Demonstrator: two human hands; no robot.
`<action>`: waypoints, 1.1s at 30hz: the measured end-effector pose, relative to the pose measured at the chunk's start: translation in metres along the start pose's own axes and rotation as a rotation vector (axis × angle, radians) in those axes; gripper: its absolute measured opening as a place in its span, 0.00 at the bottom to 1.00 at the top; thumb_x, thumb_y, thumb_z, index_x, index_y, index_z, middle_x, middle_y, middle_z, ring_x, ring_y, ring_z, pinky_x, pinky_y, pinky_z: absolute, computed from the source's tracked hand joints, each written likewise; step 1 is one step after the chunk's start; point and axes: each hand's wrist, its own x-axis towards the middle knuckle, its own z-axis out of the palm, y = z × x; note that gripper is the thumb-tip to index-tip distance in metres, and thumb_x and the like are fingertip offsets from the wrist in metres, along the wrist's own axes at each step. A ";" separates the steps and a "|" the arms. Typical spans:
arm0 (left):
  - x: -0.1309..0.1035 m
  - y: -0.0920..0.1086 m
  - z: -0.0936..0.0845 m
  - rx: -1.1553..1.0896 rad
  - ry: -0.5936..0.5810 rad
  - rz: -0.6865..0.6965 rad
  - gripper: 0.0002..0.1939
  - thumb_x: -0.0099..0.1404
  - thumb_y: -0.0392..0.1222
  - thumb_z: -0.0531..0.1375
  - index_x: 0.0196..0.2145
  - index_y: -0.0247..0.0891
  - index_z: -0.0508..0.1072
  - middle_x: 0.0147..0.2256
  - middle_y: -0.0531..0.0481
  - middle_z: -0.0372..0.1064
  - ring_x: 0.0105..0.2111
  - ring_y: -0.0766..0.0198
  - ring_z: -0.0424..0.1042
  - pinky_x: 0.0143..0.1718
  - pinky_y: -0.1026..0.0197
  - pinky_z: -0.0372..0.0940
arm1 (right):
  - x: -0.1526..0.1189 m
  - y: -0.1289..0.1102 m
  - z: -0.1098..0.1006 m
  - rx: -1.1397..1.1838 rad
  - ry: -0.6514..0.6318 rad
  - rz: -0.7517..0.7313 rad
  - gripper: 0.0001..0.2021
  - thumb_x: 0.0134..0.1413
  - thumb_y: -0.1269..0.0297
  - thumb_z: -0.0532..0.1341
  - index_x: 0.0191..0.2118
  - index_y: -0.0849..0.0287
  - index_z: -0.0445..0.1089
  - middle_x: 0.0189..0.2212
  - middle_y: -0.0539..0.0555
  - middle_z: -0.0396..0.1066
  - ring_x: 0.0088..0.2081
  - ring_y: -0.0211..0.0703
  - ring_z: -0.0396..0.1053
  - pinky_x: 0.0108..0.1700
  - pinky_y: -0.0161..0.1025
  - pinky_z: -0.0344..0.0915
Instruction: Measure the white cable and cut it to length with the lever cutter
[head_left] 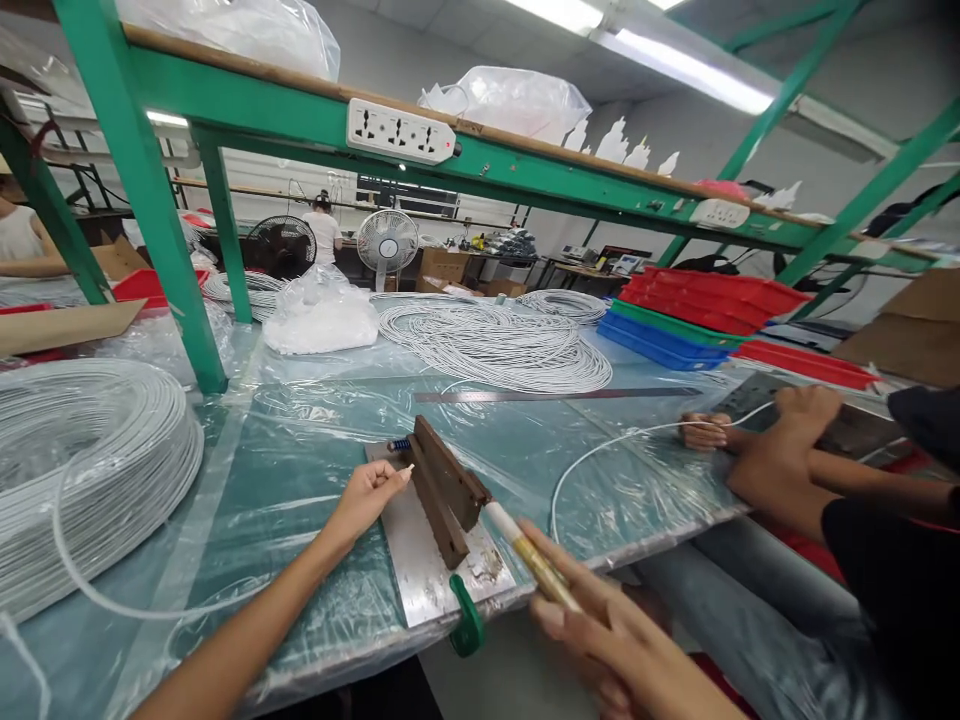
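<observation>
My left hand (371,492) is closed in a pinch at the left side of a brown metal cutting jig (442,480). A small white tip (409,469) shows at its fingertips; I cannot tell whether it is a cable's end. The jig has two long bars in a V, a blue spring (399,445) and a metal base plate (420,585). My right hand (600,620), partly blurred, is closed round a white and gold lever handle (536,560) that meets the jig's right bar. A green clamp handle (466,618) sits at the table edge below the plate.
A large coil of white cable (97,470) stands at left, its loose strand running under my left arm. Behind lie another cable coil (502,345), a steel ruler (555,395) and stacked trays (697,310). At right, a co-worker's hands (780,430) hold a white cable (592,450).
</observation>
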 end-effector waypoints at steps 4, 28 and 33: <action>-0.010 0.000 -0.008 -0.050 -0.030 -0.017 0.29 0.46 0.69 0.59 0.20 0.38 0.57 0.15 0.63 0.43 0.17 0.75 0.42 0.20 0.67 0.38 | 0.006 -0.076 -0.009 0.238 -0.141 -0.090 0.25 0.44 0.44 0.63 0.44 0.56 0.68 0.25 0.51 0.64 0.16 0.28 0.51 0.17 0.29 0.53; -0.006 -0.025 -0.017 -0.117 -0.016 0.011 0.33 0.49 0.69 0.57 0.28 0.31 0.72 0.15 0.60 0.45 0.17 0.73 0.43 0.20 0.65 0.38 | 0.268 -0.220 0.052 0.067 -0.004 -0.422 0.31 0.61 0.47 0.46 0.60 0.67 0.45 0.32 0.61 0.73 0.31 0.42 0.72 0.35 0.38 0.66; -0.009 -0.014 -0.025 -0.237 0.160 0.058 0.29 0.49 0.66 0.60 0.29 0.31 0.72 0.17 0.58 0.54 0.17 0.72 0.52 0.20 0.67 0.47 | 0.215 -0.194 0.055 -0.035 0.055 -0.630 0.19 0.60 0.57 0.53 0.55 0.55 0.54 0.26 0.48 0.70 0.23 0.31 0.66 0.28 0.28 0.61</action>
